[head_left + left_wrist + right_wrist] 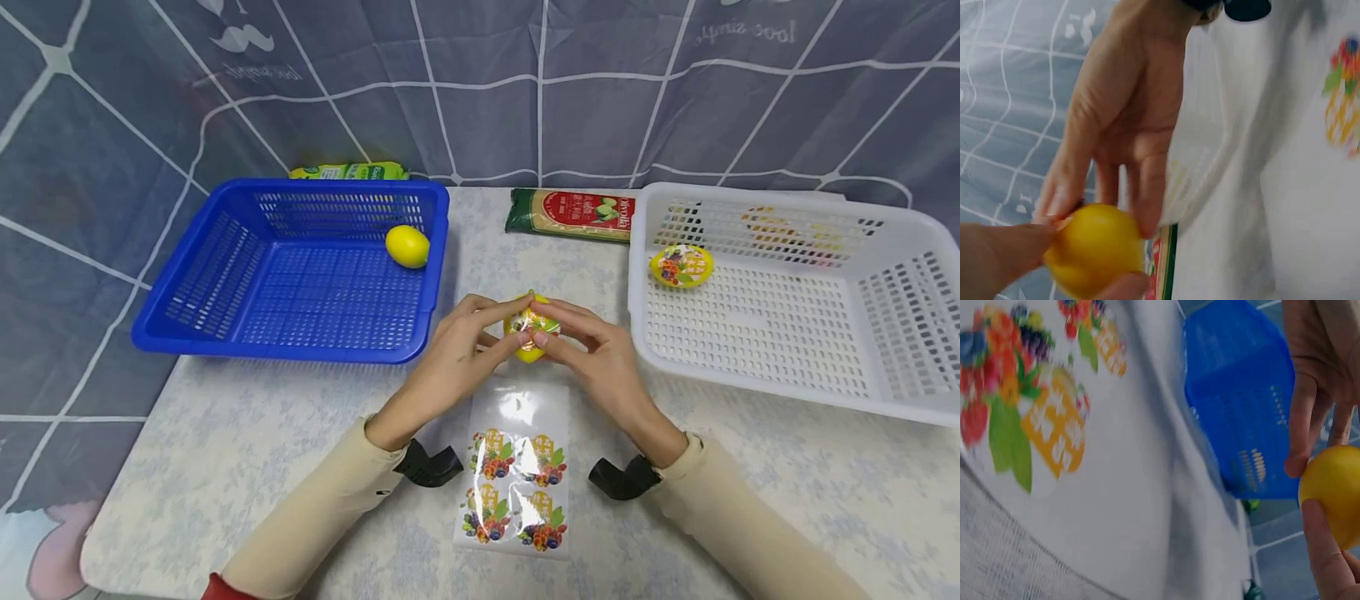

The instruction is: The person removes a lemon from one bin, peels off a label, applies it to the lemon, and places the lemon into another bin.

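Both hands meet over the middle of the table, holding a yellow lemon (532, 355) between them. My left hand (459, 348) grips its left side with thumb and fingers. From the other side my right hand (604, 357) holds it, its thumb pressing on a glossy fruit-print sticker on the lemon's upper face. The wrist views show the lemon's plain yellow side (1335, 494), with fingertips around it. Just below the hands lies a sheet of stickers (517, 408), with several fruit-print labels on its nearer part.
A blue basket (277, 350) on the left contains a plain lemon (407, 247). In the white basket (757, 383) on the right is a lemon bearing a fruit sticker (681, 266). A red-and-green packet (570, 214) lies between the baskets, and a green packet (352, 171) behind the blue one.
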### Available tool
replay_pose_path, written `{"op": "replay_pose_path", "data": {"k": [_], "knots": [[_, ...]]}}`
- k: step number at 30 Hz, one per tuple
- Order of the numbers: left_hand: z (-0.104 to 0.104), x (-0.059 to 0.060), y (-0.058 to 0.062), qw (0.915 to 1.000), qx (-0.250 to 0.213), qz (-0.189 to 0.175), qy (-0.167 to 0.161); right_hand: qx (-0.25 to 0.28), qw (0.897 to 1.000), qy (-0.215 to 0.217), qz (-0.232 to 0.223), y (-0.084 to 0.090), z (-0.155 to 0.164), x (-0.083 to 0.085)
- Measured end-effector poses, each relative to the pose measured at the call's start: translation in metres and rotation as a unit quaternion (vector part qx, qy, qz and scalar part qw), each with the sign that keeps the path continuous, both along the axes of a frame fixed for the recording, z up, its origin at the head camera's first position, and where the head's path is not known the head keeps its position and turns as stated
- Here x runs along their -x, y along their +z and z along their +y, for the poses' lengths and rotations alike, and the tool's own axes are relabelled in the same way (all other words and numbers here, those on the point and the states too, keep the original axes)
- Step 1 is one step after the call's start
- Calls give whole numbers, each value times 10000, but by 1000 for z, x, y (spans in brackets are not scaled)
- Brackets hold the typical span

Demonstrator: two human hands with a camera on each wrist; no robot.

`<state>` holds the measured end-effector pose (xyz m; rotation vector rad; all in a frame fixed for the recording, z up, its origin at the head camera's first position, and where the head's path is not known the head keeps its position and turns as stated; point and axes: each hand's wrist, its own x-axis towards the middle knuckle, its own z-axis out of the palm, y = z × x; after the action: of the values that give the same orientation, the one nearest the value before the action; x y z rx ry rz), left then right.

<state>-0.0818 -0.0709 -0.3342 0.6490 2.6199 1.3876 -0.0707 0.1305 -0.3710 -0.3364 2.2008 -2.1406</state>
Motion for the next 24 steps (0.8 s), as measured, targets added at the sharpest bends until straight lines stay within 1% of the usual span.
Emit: {"op": "replay_pose_path", "data": {"k": [2, 3, 5, 8, 12, 15, 18, 20, 24], "knots": [[-4, -9, 3, 9988, -485, -63, -7, -94, 9995, -45, 313, 7, -1, -7], [-5, -13, 4, 9973, -722, -107, -20, -52, 9991, -50, 421, 10, -1, -10], [-7, -20, 7, 9933, -1133, -221, -28, 116, 9981, 31, 602, 16, -1, -16], [-9, -29, 11, 9871, -1565, -339, -49, 419, 9959, 270, 748, 23, 0, -24], [-11, -36, 12, 9800, -1953, -354, -155, 576, 9931, 540, 865, 29, 2, -30], [-12, -39, 12, 9772, -2090, -316, -186, 593, 9926, 538, 911, 30, 2, -33], [-12, -40, 12, 9757, -2154, -375, -162, 607, 9923, 466, 971, 31, 0, -34], [-11, -41, 12, 9718, -2297, -504, -157, 625, 9921, 433, 1002, 32, -1, -33], [-8, -41, 11, 9580, -2757, -777, -95, 607, 9926, 384, 983, 32, -2, -31]]}}
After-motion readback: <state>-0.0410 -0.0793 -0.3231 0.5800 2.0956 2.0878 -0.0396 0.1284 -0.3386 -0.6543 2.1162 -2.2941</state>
